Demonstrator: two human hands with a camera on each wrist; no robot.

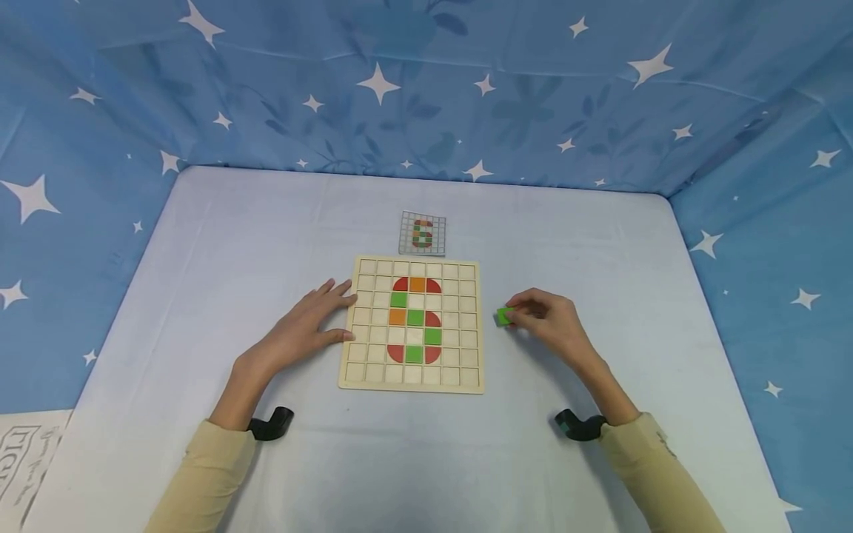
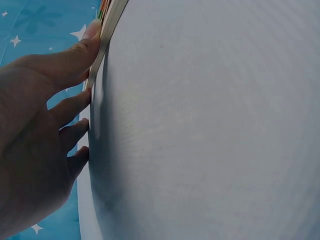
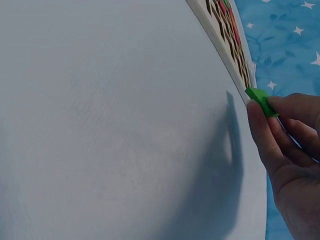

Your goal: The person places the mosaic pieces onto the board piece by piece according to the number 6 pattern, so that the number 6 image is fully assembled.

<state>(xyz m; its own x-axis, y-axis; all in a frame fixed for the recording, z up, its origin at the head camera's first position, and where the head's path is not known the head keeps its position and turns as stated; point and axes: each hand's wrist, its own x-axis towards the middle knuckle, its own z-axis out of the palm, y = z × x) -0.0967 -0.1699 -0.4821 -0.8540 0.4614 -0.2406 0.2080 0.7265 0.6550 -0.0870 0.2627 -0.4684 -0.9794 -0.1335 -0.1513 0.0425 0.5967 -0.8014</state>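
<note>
A pale wooden grid board [image 1: 413, 389] lies flat mid-table, with red rounded pieces, orange squares [image 1: 397, 317] and green squares [image 1: 415, 317] set in its cells. Along its left edge, my left hand [image 1: 303, 326] touches the rim with spread fingers; the left wrist view shows that hand's thumb [image 2: 87, 37] and fingertips against the board's side [image 2: 114, 20]. To the right of the board, my right hand [image 1: 553, 322] pinches a green square tile [image 1: 503, 317] between thumb and fingers. The right wrist view shows this tile [image 3: 259, 101] tilted at the fingertips.
Just behind the board lies a small pattern card [image 1: 405, 240] with a similar coloured figure on a grid. A white cloth covers the table [image 1: 266, 222]. Blue star-patterned curtains [image 1: 426, 133] hang around it. Printed paper or cloth [image 1: 29, 459] shows at the lower left.
</note>
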